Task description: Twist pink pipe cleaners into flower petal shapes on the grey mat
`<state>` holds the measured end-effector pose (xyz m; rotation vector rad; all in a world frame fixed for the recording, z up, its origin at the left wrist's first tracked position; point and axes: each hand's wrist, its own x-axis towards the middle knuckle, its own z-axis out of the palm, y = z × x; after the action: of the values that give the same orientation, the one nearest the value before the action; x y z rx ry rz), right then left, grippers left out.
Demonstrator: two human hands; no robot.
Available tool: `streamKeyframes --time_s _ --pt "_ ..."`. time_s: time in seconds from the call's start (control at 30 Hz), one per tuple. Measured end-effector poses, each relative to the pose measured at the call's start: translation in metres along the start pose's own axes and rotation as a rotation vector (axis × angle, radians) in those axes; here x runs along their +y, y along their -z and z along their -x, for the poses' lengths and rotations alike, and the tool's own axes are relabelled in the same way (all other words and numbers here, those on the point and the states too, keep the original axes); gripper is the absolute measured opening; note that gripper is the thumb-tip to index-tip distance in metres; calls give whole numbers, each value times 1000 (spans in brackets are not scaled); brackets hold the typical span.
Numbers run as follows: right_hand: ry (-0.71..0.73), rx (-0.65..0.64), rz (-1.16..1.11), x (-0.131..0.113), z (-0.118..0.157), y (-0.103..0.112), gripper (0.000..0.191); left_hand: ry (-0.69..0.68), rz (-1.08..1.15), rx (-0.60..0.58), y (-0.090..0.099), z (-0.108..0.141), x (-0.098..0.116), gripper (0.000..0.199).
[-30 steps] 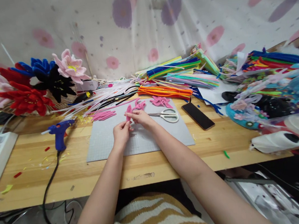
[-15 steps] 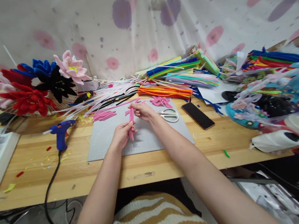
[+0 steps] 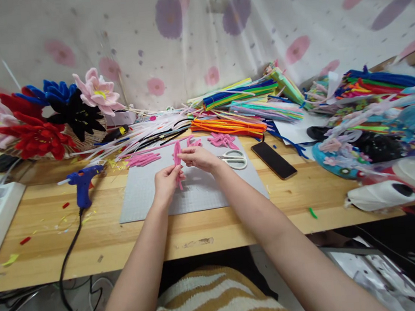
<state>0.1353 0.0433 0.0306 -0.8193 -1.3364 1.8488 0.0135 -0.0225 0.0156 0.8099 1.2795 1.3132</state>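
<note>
Pink pipe cleaners [image 3: 177, 150], bent into a narrow petal-like shape, stand upright over the grey cutting mat [image 3: 141, 202]. My left hand [image 3: 166, 182] pinches them low down, and their ends stick out below the fingers. Higher up, my right hand [image 3: 199, 158] has its fingers closed on the right side of the same piece. On the mat to the left lies a pile of cut pink pipe cleaners [image 3: 143, 159]. A pink looped piece [image 3: 223, 140] rests at the back right, near white-handled scissors [image 3: 234, 159].
A blue glue gun [image 3: 83, 184] with a trailing cord stands left of the mat. To the right lie a phone [image 3: 273, 160] and a white thread spool [image 3: 380, 195]. Orange pipe cleaners [image 3: 227, 126] and fuzzy flowers [image 3: 34, 134] line the back.
The top of the pink piece now stands higher above my right fingers. My right hand has slid slightly down along it, and both hands have shifted a little left.
</note>
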Motion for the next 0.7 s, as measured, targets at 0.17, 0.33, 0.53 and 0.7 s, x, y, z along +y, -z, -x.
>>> streamKeyframes --time_s 0.17,0.33,0.53,0.7 --pt "8 -25 104 7 5 -1 31 67 -24 -148 0 0 2 26" --pt "17 -20 166 6 4 2 31 114 -62 -233 3 -2 1 25" --pt "20 4 160 7 4 4 29 97 -54 -325 6 -1 2 20" --pt "68 57 273 12 4 5 29 -160 -370 -232 7 -4 -8 13"
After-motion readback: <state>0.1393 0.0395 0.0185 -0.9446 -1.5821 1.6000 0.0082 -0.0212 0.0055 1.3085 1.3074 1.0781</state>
